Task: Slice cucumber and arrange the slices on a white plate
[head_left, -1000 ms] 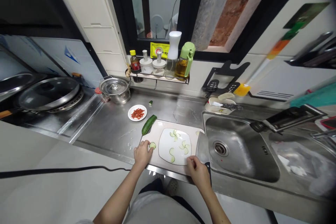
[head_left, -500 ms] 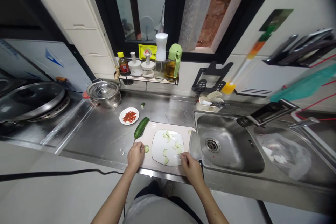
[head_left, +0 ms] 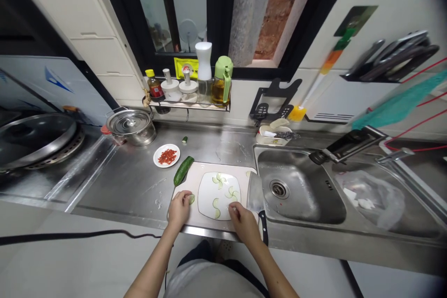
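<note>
My left hand (head_left: 179, 208) is at the left side of the pale cutting board (head_left: 181, 223), fingers closed on a cucumber slice (head_left: 192, 199). My right hand (head_left: 244, 223) has its thumb and fingers pinched together over the lower right edge of the white plate (head_left: 206, 195); anything between them is too small to make out. On the plate, thin cucumber slices form a pinwheel (head_left: 219, 180), a second cluster (head_left: 232, 193) and a curved pair (head_left: 216, 208). A knife (head_left: 256, 193) with a black handle lies at the board's right. A cut cucumber (head_left: 183, 171) rests at the upper left corner.
A small dish (head_left: 156, 157) of chopped red pieces and a cucumber end (head_left: 185, 139) sit behind the board. A lidded steel pot (head_left: 146, 135) stands at back left, below a condiment shelf (head_left: 195, 104). The sink (head_left: 300, 186) adjoins on the right.
My right hand has moved left, from the plate's right edge to over its lower right part. My left hand stays by the cucumber slice. The whole view has shifted slightly.
</note>
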A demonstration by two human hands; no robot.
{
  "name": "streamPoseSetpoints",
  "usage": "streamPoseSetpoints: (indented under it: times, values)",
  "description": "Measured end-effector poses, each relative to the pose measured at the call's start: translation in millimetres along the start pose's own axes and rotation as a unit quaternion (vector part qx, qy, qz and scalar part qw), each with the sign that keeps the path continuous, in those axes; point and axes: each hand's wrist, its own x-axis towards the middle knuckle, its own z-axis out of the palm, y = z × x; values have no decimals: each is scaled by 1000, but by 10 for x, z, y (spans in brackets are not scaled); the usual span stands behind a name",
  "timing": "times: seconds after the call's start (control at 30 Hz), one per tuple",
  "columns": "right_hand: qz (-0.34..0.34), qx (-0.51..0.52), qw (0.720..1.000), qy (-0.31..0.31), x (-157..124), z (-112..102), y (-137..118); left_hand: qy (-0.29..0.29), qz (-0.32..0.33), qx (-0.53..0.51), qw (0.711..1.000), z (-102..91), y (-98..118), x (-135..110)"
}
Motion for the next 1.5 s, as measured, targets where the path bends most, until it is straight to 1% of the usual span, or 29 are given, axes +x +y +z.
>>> streamPoseSetpoints:
  times: [0.07,0.13,0.2,0.27,0.33,0.47,0.63,0.73,0.8,0.87,0.9,1.0,1.07,1.1,1.17,1.3,1.4,1.5]
  values:
    - [-9,18,1000,-11,10,41,-68,-6,-17,-61,998,16,84,-28]
    - [-18,40,999,-20,39,77,-151,-23,-25,-140,990,34,199,-51]
    - [-35,72,996,-28,90,101,-235,-48,-20,-223,973,46,335,-68]
    - [-57,108,992,-31,158,108,-311,-69,-14,-279,958,43,475,-84]
    - [-69,139,987,-33,228,98,-374,-90,-6,-302,949,27,602,-103]
    - [-74,186,979,-40,327,54,-478,-115,2,-305,945,-13,777,-156]
    - [-74,233,968,-52,363,25,-558,-134,-2,-335,933,-23,868,-216]
    - [-54,249,967,-32,391,10,-581,-139,-21,-373,917,-17,899,-224]
    - [-44,266,963,-15,420,-10,-603,-147,-53,-397,904,-16,924,-222]
    - [-42,290,956,-4,448,-39,-638,-169,-100,-422,885,-19,954,-222]
    - [-44,302,952,-2,459,-56,-659,-190,-129,-435,871,-24,971,-224]
    - [-55,320,946,-4,470,-102,-715,-281,-220,-473,806,-44,1018,-224]
    - [-61,313,948,-10,465,-124,-730,-314,-246,-502,767,-62,1043,-216]
    - [-64,304,951,-11,462,-132,-728,-312,-245,-518,758,-74,1053,-209]
    - [-68,282,957,-5,456,-141,-709,-285,-226,-546,755,-100,1069,-191]
    - [-68,278,958,13,446,-135,-663,-231,-198,-564,768,-158,1091,-159]
    - [-53,302,952,-8,423,-118,-671,-209,-187,-558,781,-179,1094,-151]
    - [-44,295,954,-20,390,-102,-707,-189,-171,-542,801,-168,1083,-157]
